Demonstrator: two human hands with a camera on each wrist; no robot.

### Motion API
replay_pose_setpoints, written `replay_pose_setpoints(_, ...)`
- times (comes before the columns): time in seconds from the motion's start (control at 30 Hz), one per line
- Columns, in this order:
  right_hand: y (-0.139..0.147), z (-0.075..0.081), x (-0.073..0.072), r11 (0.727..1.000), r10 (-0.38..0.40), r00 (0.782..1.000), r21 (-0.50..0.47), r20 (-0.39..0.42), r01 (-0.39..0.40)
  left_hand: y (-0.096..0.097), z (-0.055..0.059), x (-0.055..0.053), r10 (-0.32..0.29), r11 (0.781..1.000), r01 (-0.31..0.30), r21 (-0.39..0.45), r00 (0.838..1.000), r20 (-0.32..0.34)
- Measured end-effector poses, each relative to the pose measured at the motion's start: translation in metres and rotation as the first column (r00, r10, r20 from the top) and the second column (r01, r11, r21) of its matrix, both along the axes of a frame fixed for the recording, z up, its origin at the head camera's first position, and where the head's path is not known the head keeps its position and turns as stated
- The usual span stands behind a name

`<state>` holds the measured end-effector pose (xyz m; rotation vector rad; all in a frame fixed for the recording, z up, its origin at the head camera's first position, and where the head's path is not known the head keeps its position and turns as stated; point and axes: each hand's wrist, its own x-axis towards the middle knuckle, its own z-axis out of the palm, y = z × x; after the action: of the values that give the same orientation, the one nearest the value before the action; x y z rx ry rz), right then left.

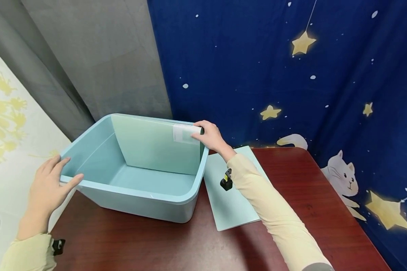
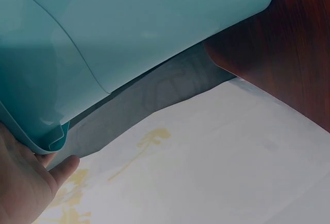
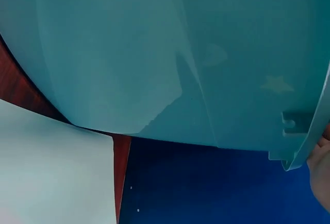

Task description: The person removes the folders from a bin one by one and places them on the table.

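Observation:
A light blue plastic storage tub (image 1: 139, 194) stands on the table. Inside it, a pale green file folder (image 1: 156, 145) stands on edge along the far wall, a white label near its right end. My right hand (image 1: 208, 135) grips the folder's upper right corner, thumb over the label side, at the tub's rim. At the near left corner my left hand (image 1: 49, 184) holds the rim, thumb along the front edge. The left wrist view has that hand (image 2: 26, 183) against the tub's corner. In the right wrist view little of the hand (image 3: 320, 175) shows behind the rim.
Right of the tub, a second pale green folder (image 1: 230, 199) lies flat on the reddish-brown table (image 1: 308, 195), partly under my right forearm. A dark blue curtain (image 1: 237, 75) with stars and a grey curtain (image 1: 112, 56) hang behind. White patterned cloth (image 1: 10, 150) is at left.

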<state>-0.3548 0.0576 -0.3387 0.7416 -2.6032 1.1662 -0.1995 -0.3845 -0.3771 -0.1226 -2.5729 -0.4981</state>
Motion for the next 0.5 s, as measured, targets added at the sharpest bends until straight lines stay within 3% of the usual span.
replay_pose_setpoints(0.4,0.0045,-0.0003,-0.0032,0.969,0.026,1.000,-0.246,-0.014,-0.029,0.0003,0.0004,0.0002,-0.001,1.000,0.001,-0.007,1.000,0.020)
replay_pose_setpoints(0.5,0.0010,0.0042,0.0025,0.956,0.037,0.999,-0.291,-0.020,-0.042,-0.0002,0.0008,0.0005,0.002,1.000,-0.002,-0.008,1.000,0.021)
